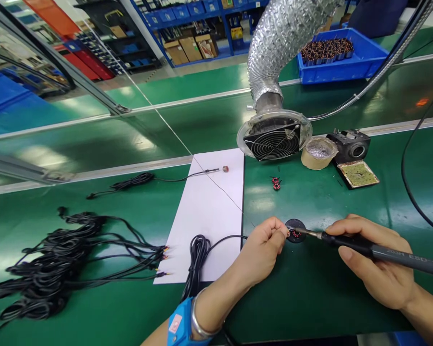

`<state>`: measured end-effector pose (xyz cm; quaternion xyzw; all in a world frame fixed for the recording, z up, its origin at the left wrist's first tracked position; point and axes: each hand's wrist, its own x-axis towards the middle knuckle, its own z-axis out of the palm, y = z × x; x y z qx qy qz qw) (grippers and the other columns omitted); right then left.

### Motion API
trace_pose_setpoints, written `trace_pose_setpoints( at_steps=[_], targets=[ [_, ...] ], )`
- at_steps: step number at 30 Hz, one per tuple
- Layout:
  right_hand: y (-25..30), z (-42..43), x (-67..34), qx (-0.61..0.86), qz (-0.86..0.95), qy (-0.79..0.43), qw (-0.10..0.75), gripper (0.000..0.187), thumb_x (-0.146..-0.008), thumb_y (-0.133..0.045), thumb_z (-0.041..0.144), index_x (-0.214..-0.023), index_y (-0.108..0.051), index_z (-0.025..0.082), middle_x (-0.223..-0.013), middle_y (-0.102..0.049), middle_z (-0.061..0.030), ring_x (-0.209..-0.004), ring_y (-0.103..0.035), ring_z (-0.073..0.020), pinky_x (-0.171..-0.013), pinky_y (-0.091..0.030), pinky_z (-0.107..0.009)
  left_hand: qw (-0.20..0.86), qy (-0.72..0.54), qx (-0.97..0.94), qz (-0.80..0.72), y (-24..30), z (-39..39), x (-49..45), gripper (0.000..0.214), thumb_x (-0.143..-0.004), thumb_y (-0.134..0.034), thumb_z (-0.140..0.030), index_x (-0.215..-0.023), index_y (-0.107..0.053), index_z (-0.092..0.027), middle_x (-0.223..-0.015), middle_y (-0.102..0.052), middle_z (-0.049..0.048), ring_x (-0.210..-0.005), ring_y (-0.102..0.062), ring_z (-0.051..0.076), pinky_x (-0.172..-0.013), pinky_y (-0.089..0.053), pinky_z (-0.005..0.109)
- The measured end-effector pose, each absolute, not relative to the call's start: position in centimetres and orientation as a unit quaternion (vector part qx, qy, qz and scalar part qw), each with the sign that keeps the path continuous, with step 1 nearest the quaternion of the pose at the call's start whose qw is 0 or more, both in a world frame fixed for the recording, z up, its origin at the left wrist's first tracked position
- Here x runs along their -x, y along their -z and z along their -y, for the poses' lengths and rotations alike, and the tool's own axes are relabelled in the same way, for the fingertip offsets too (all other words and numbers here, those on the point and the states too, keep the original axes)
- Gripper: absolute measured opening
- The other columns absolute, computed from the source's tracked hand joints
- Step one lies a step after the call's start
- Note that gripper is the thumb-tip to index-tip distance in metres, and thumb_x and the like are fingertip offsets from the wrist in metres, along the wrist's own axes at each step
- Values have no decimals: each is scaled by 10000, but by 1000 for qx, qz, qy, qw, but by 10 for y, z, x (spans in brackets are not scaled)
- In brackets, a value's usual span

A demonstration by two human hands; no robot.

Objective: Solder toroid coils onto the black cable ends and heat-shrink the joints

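Note:
My right hand is wrapped round a soldering iron, its tip over a small round black fixture with a red-and-black part in it. On the other side of the fixture, my left hand pinches at its fingertips. A thin solder wire slants down from the upper left into that hand. The black cable from a coiled bundle also runs to it; the exact contact between the fingers is hidden. Two small red-and-black ring parts lie beyond the fixture.
A fume extractor hood hangs above the bench. Behind my right hand are a tape roll and an iron stand with sponge. A white sheet and a cable heap lie left. A blue bin stands farther back.

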<state>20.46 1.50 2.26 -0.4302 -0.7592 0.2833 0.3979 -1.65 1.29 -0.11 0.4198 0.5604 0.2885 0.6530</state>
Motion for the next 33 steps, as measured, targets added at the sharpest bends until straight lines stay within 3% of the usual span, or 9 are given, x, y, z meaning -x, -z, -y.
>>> trace_pose_setpoints(
  at_steps=[33],
  targets=[
    [-26,-9,-195,323,786,-299,435,348,-784,-521,75,-1091,-630,197,-683,-601,-31,-532,-528,-161,-460,-419,-316,656,-265,-430,-561,-6,-14,15,207,-947,-438,-302,-776,-474,-192,-565,-346,-86,-515,-258,88,-485,-207,237]
  ],
)
